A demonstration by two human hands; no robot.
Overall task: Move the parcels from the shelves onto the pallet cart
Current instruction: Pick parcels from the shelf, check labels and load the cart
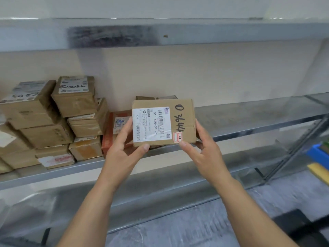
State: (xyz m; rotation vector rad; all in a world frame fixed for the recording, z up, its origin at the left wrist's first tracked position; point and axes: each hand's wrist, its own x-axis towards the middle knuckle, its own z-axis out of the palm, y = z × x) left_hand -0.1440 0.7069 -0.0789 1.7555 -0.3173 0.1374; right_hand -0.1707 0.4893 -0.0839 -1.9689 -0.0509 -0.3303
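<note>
Right now the person is holding one small parcel (162, 122) in the middle of the frame, just in front of the metal shelf (249, 120). The left hand (124, 148) is gripping its left edge and bottom corner, and the right hand (201, 148) is gripping its right edge — both hands are wrapped around the box, thumbs pressing on the front.

The job is looking far from done. A big pile of parcels (53, 122) is still sitting on the shelf at the left of the frame, stacked a few high and leaning a bit. An orange-red box (114, 129) is standing just behind the left hand. The right part of the shelf is bare. The pallet cart is not showing anywhere, so I cannot tell how many parcels are already on it.

The held parcel is a flat brown cardboard box with square corners, and its side is looking a little dented. A smooth white label (153, 123) with black barcodes is covering the left half, and black marker numbers are running down the right — a small red sticker is sitting near the bottom. The shelf is grey metal, shiny and hard. The floor below is looking grey and rough.
</note>
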